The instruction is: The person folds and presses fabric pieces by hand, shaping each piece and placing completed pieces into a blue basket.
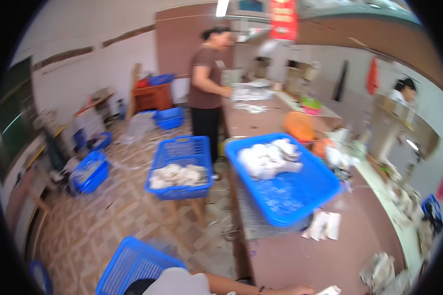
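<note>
My left hand (300, 290) reaches in at the bottom edge from a grey sleeve (177, 282), with a dark band at the wrist. It is over the brown tabletop (295, 260), mostly cut off by the frame, so its grip is hidden. Right by its fingertips is a white piece (330, 291), perhaps cloth; whether they touch cannot be made out. My right hand is out of view. Farther up the table, several white strips (324, 225) lie beside a large blue tub (295, 216) tilted on the table. White bundled pieces (266, 157) fill its far end.
A blue basket (182, 143) of off-white pieces stands on a wooden stool left of the table. Another blue basket (133, 260) is close at bottom left. A person (206, 73) in a brown shirt stands at the table's far end. Crumpled grey cloth (378, 270) lies at right.
</note>
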Demonstrator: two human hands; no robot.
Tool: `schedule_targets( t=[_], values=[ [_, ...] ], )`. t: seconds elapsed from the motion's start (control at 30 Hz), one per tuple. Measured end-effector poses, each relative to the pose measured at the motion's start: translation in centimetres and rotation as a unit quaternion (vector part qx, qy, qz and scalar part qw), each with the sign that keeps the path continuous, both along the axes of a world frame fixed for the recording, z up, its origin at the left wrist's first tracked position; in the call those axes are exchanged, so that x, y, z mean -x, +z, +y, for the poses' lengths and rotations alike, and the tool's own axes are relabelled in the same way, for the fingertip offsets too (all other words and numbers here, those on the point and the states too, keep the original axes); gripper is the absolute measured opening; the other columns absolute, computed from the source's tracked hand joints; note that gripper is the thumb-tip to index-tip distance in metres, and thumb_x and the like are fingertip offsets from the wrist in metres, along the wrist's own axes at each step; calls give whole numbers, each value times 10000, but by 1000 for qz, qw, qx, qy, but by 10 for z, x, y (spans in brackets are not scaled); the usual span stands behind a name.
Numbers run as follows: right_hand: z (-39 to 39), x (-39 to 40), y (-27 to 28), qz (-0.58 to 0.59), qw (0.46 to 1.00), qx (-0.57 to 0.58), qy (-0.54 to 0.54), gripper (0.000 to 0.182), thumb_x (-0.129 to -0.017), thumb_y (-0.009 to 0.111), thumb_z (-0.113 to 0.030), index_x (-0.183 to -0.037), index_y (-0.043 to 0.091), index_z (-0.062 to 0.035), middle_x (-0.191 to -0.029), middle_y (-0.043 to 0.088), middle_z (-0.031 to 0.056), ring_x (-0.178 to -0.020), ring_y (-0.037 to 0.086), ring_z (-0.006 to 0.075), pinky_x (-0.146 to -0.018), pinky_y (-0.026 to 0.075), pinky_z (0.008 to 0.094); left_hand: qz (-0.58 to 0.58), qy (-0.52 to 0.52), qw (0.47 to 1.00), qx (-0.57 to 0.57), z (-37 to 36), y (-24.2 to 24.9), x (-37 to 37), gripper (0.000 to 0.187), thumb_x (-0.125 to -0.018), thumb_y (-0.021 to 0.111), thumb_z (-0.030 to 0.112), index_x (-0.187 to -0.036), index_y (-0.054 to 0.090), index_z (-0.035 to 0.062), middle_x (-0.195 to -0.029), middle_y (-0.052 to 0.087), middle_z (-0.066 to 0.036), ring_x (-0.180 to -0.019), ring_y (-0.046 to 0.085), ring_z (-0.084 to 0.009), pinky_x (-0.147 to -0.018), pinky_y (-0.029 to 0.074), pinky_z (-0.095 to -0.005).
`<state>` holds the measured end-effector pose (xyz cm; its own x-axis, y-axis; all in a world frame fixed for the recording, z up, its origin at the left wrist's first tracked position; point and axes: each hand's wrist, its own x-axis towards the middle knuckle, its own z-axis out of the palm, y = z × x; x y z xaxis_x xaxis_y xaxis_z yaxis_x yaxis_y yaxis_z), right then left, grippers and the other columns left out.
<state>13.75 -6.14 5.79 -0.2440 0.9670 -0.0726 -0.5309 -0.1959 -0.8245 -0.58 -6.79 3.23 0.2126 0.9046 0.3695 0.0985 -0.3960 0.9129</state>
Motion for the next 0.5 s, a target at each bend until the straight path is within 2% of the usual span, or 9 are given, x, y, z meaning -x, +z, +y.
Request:
schedule_targets(
  t=[0.03,0.1,0.13,0.2,0.23,0.3,0.5],
  values=[
    [-2,1,-3,1,1000,10,-26,369,-935,534,-189,-1237,462,11,-1093,566,106,-997,562,222,-871,456,364,-46,29,999,0,-2,-1,0,234,-769,717,198,-845,619,-1,-680,547,-136,-597,532,-205,-544,417,-346],
    [-4,0,0,20,997,61,-47,336,-972,469,-208,-1221,492,17,-1108,588,99,-998,573,193,-898,453,354,-40,29,999,-19,-5,-1,-2,238,-781,711,209,-846,610,3,-703,566,-117,-617,529,-175,-550,418,-333],
    [-4,-5,-7,35,996,65,-47,329,-972,468,-214,-1207,502,15,-1103,595,96,-991,578,195,-892,455,352,-37,-11,999,-20,-7,-2,-5,238,-781,711,209,-846,610,3,-703,566,-117,-617,529,-175,-550,418,-333],
    [0,-11,-18,62,995,69,-33,323,-966,475,-224,-1184,515,10,-1084,606,91,-976,587,198,-879,460,349,-7,-1,999,47,-10,-7,-6,232,-794,701,213,-835,609,3,-729,578,-104,-681,553,-144,-576,443,-320],
    [0,-15,-22,71,995,72,-23,321,-961,483,-228,-1175,518,8,-1070,609,87,-969,591,200,-872,463,347,-2,-31,998,48,-12,-4,-6,232,-794,701,213,-835,609,3,-729,578,-104,-681,553,-144,-576,443,-320],
    [1,-20,-20,137,988,67,11,293,-940,516,-229,-1128,543,-6,-1019,607,77,-944,592,196,-859,470,347,-6,-36,986,161,-13,3,-4,211,-808,688,200,-854,605,12,-743,588,-74,-702,557,-117,-589,456,-296],
    [5,-28,-37,160,984,70,-32,267,-896,563,-168,-1103,557,0,-1025,616,89,-950,597,207,-858,483,348,-68,-93,963,245,-8,-7,-5,138,-834,650,132,-913,597,32,-776,606,-17,-684,555,-83,-587,464,-246]
  ],
)
